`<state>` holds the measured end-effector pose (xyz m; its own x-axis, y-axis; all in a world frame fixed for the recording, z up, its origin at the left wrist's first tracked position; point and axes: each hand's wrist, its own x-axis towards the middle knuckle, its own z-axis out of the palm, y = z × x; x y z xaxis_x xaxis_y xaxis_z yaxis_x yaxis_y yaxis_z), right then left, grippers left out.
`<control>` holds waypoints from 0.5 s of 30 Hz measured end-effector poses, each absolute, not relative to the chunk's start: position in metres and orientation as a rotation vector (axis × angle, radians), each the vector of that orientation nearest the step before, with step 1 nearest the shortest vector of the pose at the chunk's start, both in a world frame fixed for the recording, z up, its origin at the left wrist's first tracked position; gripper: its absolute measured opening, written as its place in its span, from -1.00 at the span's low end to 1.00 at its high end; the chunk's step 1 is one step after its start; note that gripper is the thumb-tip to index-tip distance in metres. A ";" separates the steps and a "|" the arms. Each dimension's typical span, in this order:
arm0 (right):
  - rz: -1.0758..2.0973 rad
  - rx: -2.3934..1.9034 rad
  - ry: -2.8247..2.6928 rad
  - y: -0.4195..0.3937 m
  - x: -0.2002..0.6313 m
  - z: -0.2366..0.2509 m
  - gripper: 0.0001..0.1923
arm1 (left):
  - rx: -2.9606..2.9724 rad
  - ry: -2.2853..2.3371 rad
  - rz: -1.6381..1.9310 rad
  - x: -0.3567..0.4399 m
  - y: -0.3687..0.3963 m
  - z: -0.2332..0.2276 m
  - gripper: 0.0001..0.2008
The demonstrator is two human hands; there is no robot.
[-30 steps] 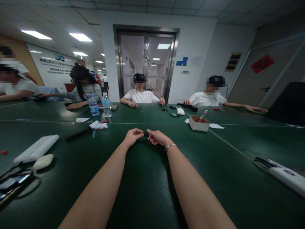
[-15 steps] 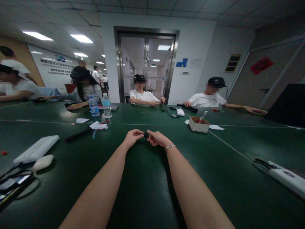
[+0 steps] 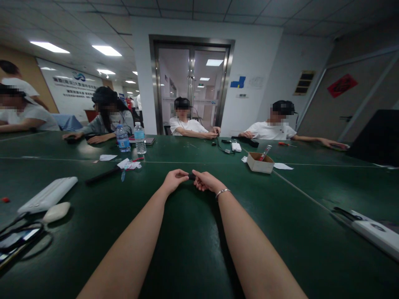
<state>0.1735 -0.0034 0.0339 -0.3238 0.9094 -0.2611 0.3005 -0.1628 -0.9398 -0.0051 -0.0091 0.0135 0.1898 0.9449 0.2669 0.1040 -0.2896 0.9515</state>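
A small dark object (image 3: 191, 177) spans the gap between my two hands, over the middle of the green table (image 3: 193, 241). My left hand (image 3: 175, 181) pinches its left end with thumb and fingertips. On the other end, my right hand (image 3: 207, 182) is closed, its thumb and index finger on the object and the other fingers curled in. A silver bracelet (image 3: 222, 192) circles my right wrist. Most of the object is covered by my fingers, and its exact kind cannot be made out.
Leftward lie a long black object (image 3: 102, 176), paper scraps (image 3: 129, 164), a white pouch (image 3: 48, 194) and a phone (image 3: 18, 245) with cables. Two water bottles (image 3: 140, 139) stand behind. An open box (image 3: 260, 163) and a white power strip (image 3: 377, 232) are rightward. Several people sit around the table.
My hands and the dark object have hardly shifted. Across the table at the left, a seated person's hand has drawn inward along the tabletop.
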 end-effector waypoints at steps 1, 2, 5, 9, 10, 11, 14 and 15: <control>1.513 -1.388 -1.583 -0.004 0.173 0.034 -0.45 | 1.589 1.023 1.214 -0.005 -0.009 0.014 -0.68; 1.517 -1.384 -1.580 -0.004 0.174 0.034 -0.45 | 1.584 1.023 1.217 -0.005 -0.009 0.014 -0.68; 1.583 -1.306 -1.560 -0.005 0.178 0.033 -0.64 | 1.572 1.022 1.230 -0.006 -0.009 0.014 -0.68; 1.673 -1.166 -1.479 -0.006 0.182 0.033 -0.60 | 1.560 1.010 1.246 -0.007 -0.005 0.011 -0.67; 1.685 -1.161 -1.464 -0.006 0.181 0.033 -0.60 | 1.559 1.002 1.252 -0.007 -0.004 0.010 -0.67; 1.695 -1.170 -1.458 -0.005 0.180 0.034 -0.66 | 1.560 0.994 1.257 -0.007 -0.004 0.009 -0.68; 1.694 -1.251 -1.478 -0.004 0.178 0.033 -0.55 | 1.565 0.982 1.264 -0.008 -0.003 0.008 -0.68; 1.695 -1.262 -1.491 -0.003 0.178 0.033 -0.54 | 1.565 0.983 1.260 -0.008 -0.003 0.008 -0.67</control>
